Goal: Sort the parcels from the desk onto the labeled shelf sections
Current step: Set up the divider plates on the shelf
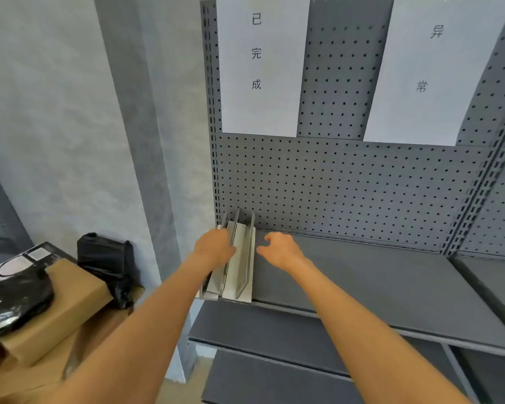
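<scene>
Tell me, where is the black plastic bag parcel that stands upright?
In the head view, the upright black bag parcel stands at the left, against the grey wall, behind the brown cardboard box, left of the shelf.

Shelf [376, 287] bare right of dividers [239, 258]; dividers crowd left end.

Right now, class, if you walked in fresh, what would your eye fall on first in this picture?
Two white paper labels, 已完成 and 异常, hang on the grey pegboard shelf. Below, the left hand grips upright dividers at the shelf's left end, the right hand hovering beside them. Brown boxes and black bagged parcels are stacked at lower left.
</scene>
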{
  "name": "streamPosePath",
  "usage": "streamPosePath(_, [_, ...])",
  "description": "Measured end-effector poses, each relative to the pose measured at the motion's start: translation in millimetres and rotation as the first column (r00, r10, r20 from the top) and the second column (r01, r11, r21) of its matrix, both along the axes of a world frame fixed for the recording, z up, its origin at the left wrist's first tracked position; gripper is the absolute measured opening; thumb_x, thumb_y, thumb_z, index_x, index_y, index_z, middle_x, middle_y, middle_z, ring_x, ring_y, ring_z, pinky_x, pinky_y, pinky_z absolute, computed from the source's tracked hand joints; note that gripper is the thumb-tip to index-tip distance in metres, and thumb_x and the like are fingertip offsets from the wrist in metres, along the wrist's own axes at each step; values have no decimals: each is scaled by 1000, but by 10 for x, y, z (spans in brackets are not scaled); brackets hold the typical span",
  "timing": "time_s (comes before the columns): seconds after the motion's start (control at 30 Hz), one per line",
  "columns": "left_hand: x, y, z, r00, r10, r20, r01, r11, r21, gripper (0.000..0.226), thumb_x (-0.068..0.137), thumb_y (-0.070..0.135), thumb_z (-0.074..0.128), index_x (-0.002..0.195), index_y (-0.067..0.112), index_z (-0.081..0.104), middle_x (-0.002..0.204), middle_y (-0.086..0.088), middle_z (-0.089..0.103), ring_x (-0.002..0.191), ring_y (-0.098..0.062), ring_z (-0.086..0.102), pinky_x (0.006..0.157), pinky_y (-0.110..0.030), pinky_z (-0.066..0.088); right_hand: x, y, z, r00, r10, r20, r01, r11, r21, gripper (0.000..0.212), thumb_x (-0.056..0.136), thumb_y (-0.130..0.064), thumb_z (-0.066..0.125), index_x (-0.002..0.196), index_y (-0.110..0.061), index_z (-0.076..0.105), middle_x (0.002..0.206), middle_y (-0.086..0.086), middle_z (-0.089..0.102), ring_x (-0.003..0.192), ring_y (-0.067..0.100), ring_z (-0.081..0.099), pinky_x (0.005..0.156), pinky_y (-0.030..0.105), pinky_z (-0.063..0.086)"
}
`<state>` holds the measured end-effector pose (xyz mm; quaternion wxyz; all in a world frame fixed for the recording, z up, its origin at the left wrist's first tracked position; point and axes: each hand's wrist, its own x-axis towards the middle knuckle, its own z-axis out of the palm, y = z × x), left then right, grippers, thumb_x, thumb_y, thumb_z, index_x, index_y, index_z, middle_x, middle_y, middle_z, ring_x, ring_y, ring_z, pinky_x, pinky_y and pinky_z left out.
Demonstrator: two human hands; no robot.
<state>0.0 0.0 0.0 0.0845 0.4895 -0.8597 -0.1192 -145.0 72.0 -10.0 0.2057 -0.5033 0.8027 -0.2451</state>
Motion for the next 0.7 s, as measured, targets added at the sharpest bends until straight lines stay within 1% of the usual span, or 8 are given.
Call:
streamPosePath(0.1, [-32, -138, -94, 1000, 24, -11, -24, 999, 38, 30, 92, 19, 53, 66, 10, 40, 71, -5, 47, 74, -26, 51, 63, -29, 39, 94, -165, -89, 988, -66, 141, 62, 998, 34, 46, 94, -26, 55, 127, 6, 53, 127, 17, 58, 114, 34, 58, 97, 46, 49])
streamPosePath(0.17, [-41, -188, -145, 999, 22, 27, -25, 995, 101, 29, 92, 18, 53, 66, 10, 43, 65, -4, 48, 68, -25, 55, 61, -29, 43, 154, -262, -152, 972, -82, 220, 71, 996, 56, 42, 94, -27, 56, 120, 5, 58, 111, 17, 64, 96, 32, 64, 85, 45, 56])
streamPosePath(0.23, [-44, -253, -189, 1000, 15, 16, -18, 985, 172, 25, 92, 17, 51, 68, 9, 46, 63, -6, 53, 58, -26, 62, 59, -30, 51, 199, -341, -201, 960, -97, 261, 77, 993, 84, 35, 94, -25, 57, 115, 3, 61, 107, 18, 65, 80, 28, 65, 75, 41, 60])
streamPosePath(0.3, [-50, -287, -233, 1000, 3, 3, -4, 977, 213, 24, 92, 15, 50, 69, 8, 47, 66, -9, 57, 57, -29, 67, 62, -33, 56, 251, -386, -264, 958, -113, 262, 88, 990, 106, 30, 94, -22, 58, 111, 3, 61, 104, 20, 66, 68, 26, 64, 70, 39, 60])
streamPosePath(0.4, [-108, -273, -251, 999, -34, 22, 29, 977, 212, 24, 93, 13, 49, 69, 8, 47, 63, -9, 54, 59, -31, 66, 62, -35, 58, 303, -450, -336, 945, -150, 290, 119, 986, 121, 26, 93, -15, 57, 110, 4, 58, 103, 23, 66, 72, 32, 66, 67, 41, 60])
streamPosePath(0.47, [-137, -259, -259, 995, -64, 81, 48, 981, 187, 17, 93, 13, 50, 77, 8, 50, 66, -6, 50, 55, -24, 59, 62, -33, 56, 310, -486, -379, 941, -168, 295, 142, 984, 107, 22, 92, -11, 56, 108, 4, 59, 105, 23, 65, 74, 34, 67, 67, 42, 60])
streamPosePath(0.6, [-148, -238, -328, 990, -81, 113, 65, 988, 139, 18, 90, 0, 43, 74, 9, 45, 66, -3, 42, 51, -14, 43, 48, -22, 39, 334, -512, -420, 960, -188, 206, 177, 982, 71, 8, 91, -6, 48, 87, -4, 55, 103, 18, 61, 79, 32, 61, 66, 37, 58])
streamPosePath(0.7, [-130, -240, -361, 995, -65, 82, 59, 995, 77, 27, 86, -1, 44, 64, 12, 38, 62, -1, 40, 57, -16, 44, 43, -20, 32, 313, -493, -441, 975, -202, 90, 197, 978, 65, 26, 92, -8, 47, 68, -12, 39, 80, 6, 49, 78, 25, 50, 65, 31, 45])
